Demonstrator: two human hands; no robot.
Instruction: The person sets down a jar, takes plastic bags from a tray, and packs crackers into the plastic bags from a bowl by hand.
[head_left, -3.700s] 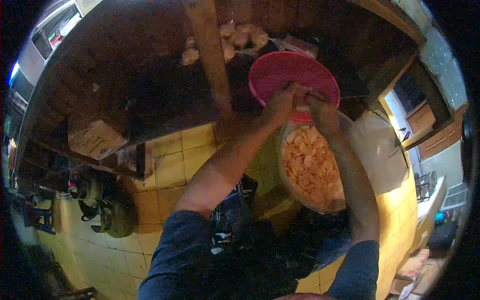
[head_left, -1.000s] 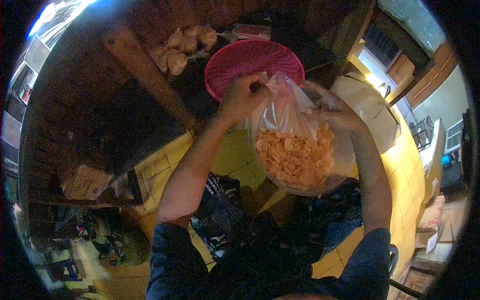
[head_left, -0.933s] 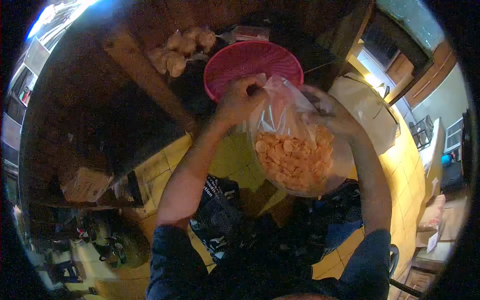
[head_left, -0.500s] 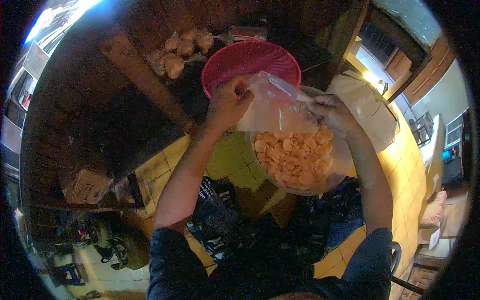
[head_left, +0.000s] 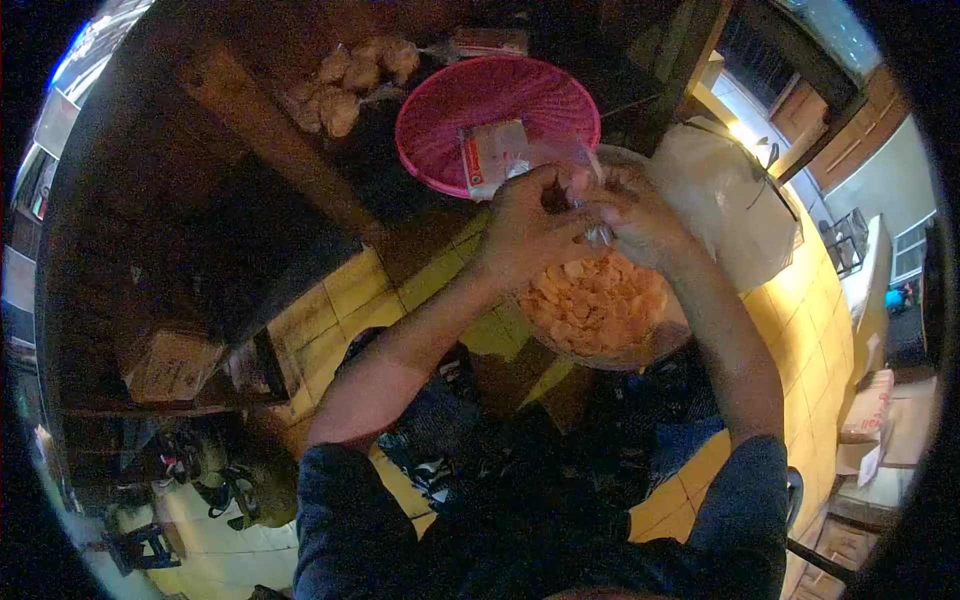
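Observation:
My left hand [head_left: 528, 222] and my right hand [head_left: 640, 218] are close together, fingers pinched on a clear plastic bag [head_left: 577, 156] that is blurred and partly hidden behind them. Just below my hands sits a round container of thin orange chips [head_left: 598, 312]; my fingers cover its far part. Beyond my left hand stands a pink woven basket [head_left: 430, 115], with a flat clear packet with a red label [head_left: 494, 153] lying in it.
Several tied bags of round pale pieces [head_left: 352, 82] lie left of the basket. A large whitish sack [head_left: 722, 200] stands to the right. At lower left is a cardboard box [head_left: 172, 368]. Yellow tiles [head_left: 335, 300] cover the floor.
My hands have come together and the plastic bag, earlier spread flat between them, is now gathered at the fingers. The labelled packet in the basket has come into sight.

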